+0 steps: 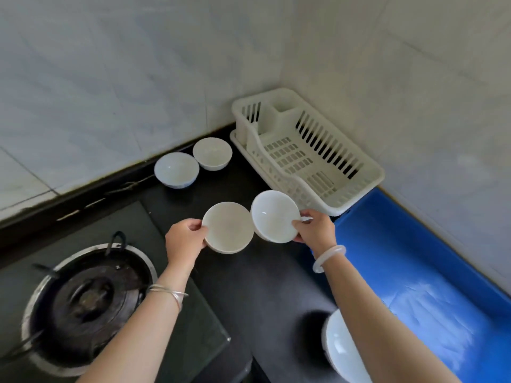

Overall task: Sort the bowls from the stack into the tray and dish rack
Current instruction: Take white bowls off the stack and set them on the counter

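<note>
My left hand grips a cream bowl by its left rim, held above the dark counter. My right hand grips a white bowl by its right rim, tilted toward me. The two bowls touch at their rims. Behind them stands the empty cream dish rack in the corner. The blue tray lies along the right wall. Two more bowls rest by the back wall: a blue-tinted bowl and a cream bowl. A white bowl stack sits at the bottom, partly hidden by my right forearm.
A gas burner on a glass hob fills the lower left. Tiled walls close in the counter at the back and on the right. The dark counter runs between hob and tray.
</note>
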Action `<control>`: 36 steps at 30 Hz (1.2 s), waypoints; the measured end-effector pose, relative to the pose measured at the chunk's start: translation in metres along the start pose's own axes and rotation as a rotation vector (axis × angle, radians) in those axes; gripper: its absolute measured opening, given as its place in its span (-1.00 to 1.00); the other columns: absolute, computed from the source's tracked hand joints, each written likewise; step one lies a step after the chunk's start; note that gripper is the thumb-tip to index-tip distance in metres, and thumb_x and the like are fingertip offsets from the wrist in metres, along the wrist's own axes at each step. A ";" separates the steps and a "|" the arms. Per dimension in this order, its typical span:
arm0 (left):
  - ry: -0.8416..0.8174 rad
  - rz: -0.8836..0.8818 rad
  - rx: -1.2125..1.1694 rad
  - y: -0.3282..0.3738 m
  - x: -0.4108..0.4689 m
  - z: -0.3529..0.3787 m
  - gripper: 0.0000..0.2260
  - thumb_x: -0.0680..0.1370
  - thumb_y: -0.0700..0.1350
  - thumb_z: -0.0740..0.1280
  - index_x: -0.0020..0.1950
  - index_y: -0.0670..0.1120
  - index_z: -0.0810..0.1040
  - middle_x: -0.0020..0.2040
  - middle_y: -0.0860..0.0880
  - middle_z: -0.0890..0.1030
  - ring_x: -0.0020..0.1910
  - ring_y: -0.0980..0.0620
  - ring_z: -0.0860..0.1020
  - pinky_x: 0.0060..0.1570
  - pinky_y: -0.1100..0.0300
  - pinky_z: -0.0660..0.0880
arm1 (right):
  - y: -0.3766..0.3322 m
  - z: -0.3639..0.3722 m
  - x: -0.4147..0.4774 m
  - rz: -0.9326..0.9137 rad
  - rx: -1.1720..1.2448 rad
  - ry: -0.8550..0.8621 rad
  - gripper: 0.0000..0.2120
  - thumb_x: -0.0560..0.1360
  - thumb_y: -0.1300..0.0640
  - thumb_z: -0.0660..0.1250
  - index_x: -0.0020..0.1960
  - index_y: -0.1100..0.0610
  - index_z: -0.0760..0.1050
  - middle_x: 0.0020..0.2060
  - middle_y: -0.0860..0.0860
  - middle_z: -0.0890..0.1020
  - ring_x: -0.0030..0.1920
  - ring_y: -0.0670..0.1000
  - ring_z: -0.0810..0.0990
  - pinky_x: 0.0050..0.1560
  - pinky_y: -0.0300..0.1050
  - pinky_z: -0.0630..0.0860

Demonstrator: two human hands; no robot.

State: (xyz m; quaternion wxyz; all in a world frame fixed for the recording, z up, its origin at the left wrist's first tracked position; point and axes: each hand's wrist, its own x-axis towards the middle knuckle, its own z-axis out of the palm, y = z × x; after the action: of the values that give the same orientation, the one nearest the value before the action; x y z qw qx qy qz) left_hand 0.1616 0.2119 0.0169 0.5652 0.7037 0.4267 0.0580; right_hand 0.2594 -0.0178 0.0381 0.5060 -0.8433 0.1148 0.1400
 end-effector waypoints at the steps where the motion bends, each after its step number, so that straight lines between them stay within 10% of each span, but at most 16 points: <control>1: 0.014 -0.012 -0.007 0.000 0.008 -0.002 -0.86 0.42 -0.26 0.32 -0.15 -0.05 0.62 -0.29 0.06 0.60 -0.29 0.05 0.60 -0.13 0.03 0.63 | -0.003 0.009 0.010 0.008 0.001 -0.007 -0.87 0.45 0.27 0.36 -0.02 0.15 0.53 -0.20 -0.03 0.54 -0.26 -0.06 0.59 -0.44 -0.24 0.59; 22: 0.215 -0.237 -0.349 -0.023 0.088 0.000 -0.84 0.46 -0.30 0.33 0.01 -0.15 0.59 -0.07 -0.11 0.62 -0.07 -0.08 0.62 -0.23 0.18 0.57 | -0.010 0.109 0.108 0.058 -0.091 -0.065 -0.84 0.46 0.25 0.33 0.03 0.10 0.49 -0.19 0.00 0.55 -0.27 -0.07 0.58 -0.32 -0.11 0.65; 29: 0.187 -0.256 -0.427 -0.026 0.086 0.005 -0.86 0.50 -0.26 0.31 0.03 -0.11 0.53 0.04 -0.13 0.61 0.01 -0.11 0.60 -0.14 0.13 0.57 | -0.012 0.111 0.108 0.146 0.050 -0.120 -0.83 0.49 0.25 0.32 0.05 0.09 0.43 -0.01 0.08 0.55 -0.08 0.07 0.59 -0.41 -0.24 0.57; 36: 0.088 -0.430 -0.632 -0.023 0.072 0.012 -0.73 0.58 -0.17 0.23 0.28 -0.09 0.41 0.11 -0.09 0.53 -0.03 -0.14 0.62 -0.21 0.16 0.55 | 0.004 0.114 0.095 0.264 0.397 -0.199 -0.69 0.54 0.26 0.27 0.27 0.12 0.43 0.09 0.07 0.54 0.02 0.05 0.59 -0.10 -0.09 0.63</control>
State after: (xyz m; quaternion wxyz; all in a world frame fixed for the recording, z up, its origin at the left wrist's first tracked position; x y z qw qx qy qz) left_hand 0.2015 0.2506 -0.0353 0.7346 0.3858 0.5496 0.0971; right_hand 0.3335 0.0761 -0.0498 0.6480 -0.6870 0.1988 0.2619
